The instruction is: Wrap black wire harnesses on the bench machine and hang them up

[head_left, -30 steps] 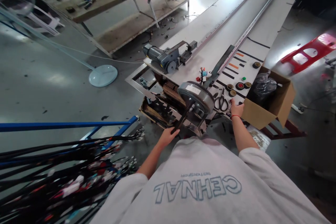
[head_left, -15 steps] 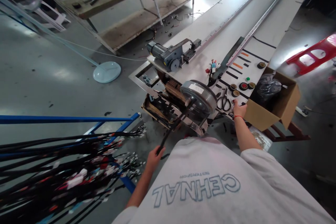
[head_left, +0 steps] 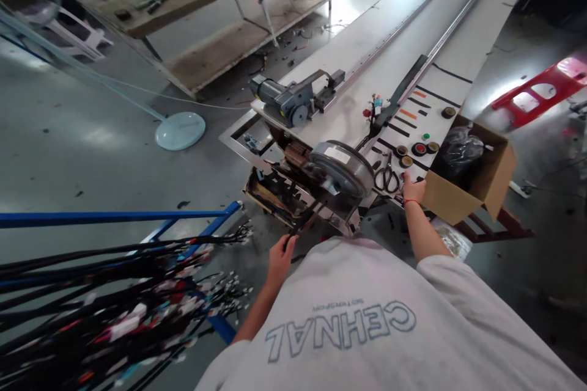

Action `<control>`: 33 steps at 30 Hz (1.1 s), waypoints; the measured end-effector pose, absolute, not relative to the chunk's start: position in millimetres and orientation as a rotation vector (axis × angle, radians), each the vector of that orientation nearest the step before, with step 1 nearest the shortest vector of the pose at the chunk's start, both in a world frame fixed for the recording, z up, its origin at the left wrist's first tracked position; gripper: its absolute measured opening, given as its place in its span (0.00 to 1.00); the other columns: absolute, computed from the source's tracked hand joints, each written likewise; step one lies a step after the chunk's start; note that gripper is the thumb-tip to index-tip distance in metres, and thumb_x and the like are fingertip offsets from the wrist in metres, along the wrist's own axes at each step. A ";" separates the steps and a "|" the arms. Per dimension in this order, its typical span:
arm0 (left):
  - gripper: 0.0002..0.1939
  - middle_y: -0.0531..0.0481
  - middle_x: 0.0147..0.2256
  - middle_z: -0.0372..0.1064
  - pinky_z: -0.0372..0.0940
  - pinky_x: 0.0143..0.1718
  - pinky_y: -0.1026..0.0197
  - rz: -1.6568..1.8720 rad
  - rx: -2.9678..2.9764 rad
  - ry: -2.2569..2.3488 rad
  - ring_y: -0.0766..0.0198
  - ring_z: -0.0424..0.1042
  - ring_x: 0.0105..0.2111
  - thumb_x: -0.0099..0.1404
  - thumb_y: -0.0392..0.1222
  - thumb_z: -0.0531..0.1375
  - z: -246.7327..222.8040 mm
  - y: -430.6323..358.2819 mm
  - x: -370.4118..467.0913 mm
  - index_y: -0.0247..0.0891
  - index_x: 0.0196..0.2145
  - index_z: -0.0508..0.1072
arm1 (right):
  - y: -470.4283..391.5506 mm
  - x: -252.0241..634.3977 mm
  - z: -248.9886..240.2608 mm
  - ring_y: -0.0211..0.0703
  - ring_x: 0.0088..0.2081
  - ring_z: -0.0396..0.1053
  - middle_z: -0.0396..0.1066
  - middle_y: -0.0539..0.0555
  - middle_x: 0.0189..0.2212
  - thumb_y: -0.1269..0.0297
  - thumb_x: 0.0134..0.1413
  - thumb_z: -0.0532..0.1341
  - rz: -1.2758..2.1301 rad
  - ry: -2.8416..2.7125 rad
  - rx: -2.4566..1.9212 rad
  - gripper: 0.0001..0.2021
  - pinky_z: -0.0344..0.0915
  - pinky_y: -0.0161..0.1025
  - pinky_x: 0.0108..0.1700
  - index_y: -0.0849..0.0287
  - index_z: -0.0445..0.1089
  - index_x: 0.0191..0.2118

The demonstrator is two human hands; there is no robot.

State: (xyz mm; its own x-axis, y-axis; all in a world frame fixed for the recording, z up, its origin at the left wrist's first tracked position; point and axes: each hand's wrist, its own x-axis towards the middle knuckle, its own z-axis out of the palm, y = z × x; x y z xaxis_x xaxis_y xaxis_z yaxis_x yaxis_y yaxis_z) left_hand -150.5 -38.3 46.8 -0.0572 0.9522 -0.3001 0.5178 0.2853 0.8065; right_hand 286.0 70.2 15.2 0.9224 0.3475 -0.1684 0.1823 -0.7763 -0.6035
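Note:
My left hand (head_left: pixel 280 258) is closed around a black cable bundle (head_left: pixel 304 218), which runs up to a grey ring-shaped taping head (head_left: pixel 345 165) at the bench's near end. The centre of that head is blurred. On the right, my right hand (head_left: pixel 414 190), with a red cord on its wrist, grips the edge of the long white bench (head_left: pixel 353 98). Its thumb lies beside a small dark red spot; its other fingers are mostly hidden. Black-handled scissors (head_left: pixel 387 179) lie just left of it. Behind the head, a harness end with coloured connectors (head_left: pixel 376 104) rests on the bench.
Tape rolls (head_left: pixel 406 161) and a red button (head_left: pixel 419 149) are near my right hand. A cardboard box (head_left: pixel 452 198) holding a dark plastic bag stands right. A grey motor (head_left: pixel 275 90) sits at the back left. Harnesses hang on a blue rack (head_left: pixel 202 220) at left.
My left hand has moved up and right, closer to the taping head, with the cable bundle in it. The head's centre looks different and blurred. My right hand stays at the bench edge.

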 end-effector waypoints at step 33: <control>0.18 0.45 0.27 0.73 0.66 0.34 0.57 0.447 1.564 1.647 0.56 0.74 0.30 0.61 0.55 0.52 -10.2 -8.1 -132.7 0.37 0.32 0.70 | 68.7 286.7 9.8 0.58 0.54 0.65 0.65 0.70 0.52 0.43 0.48 0.62 0.409 -0.383 -2.418 0.36 0.61 0.49 0.54 0.67 0.60 0.54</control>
